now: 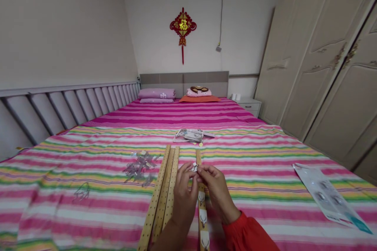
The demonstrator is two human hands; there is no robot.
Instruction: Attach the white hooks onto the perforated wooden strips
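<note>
Between the fingertips of my left hand (185, 188) and my right hand (215, 189) is a small white-backed wall hook (194, 166); both hands are closed on it. They hover over a narrow wooden strip (198, 158) that has rows of small holes. Nearer to me, three similar hooks with white square backs, the middle hook (203, 217) among them, sit in a line along this strip. Several more perforated wooden strips (161, 188) lie side by side to the left of my left hand. My fingers partly cover the held hook.
A pile of thin clear and silvery pieces (141, 166) lies left of the strips. Farther off is a packet (190, 135) of small parts. A blister pack (328, 196) rests at the right on the striped bedspread (265, 164). A railing (73, 104) borders the bed's left side.
</note>
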